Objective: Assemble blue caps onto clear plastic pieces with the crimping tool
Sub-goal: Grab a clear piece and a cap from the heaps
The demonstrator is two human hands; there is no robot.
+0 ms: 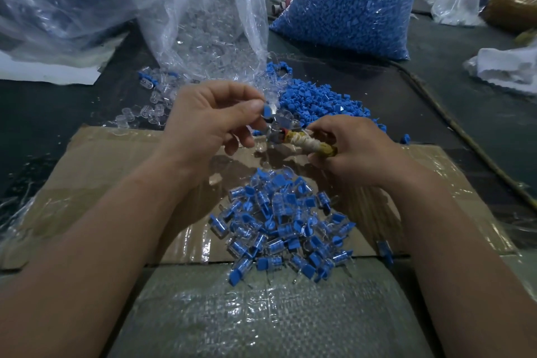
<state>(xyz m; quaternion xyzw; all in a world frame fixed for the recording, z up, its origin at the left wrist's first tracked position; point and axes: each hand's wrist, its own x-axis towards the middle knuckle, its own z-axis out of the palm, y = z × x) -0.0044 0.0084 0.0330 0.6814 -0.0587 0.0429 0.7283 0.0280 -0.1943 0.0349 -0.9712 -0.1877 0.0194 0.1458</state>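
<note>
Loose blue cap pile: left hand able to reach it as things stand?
Likely yes for path, no for grip: the loose blue cap pile lies uncovered just beyond the left hand, but that hand pinches a blue cap at the crimping tool held by the right hand.

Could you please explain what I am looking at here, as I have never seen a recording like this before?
No machine is involved: a person works with two bare hands. The single picture comes from a camera worn on the head, looking down. The left hand pinches a small blue plastic cap. The right hand grips the cloth-wrapped handle of a small metal crimping tool, whose head is close to that cap. On the flat brown cardboard sheet lies a pile of finished clear pieces with blue caps. Beyond are a loose heap of blue caps, scattered clear pieces, a clear bag of clear pieces and a full bag of blue caps.
</note>
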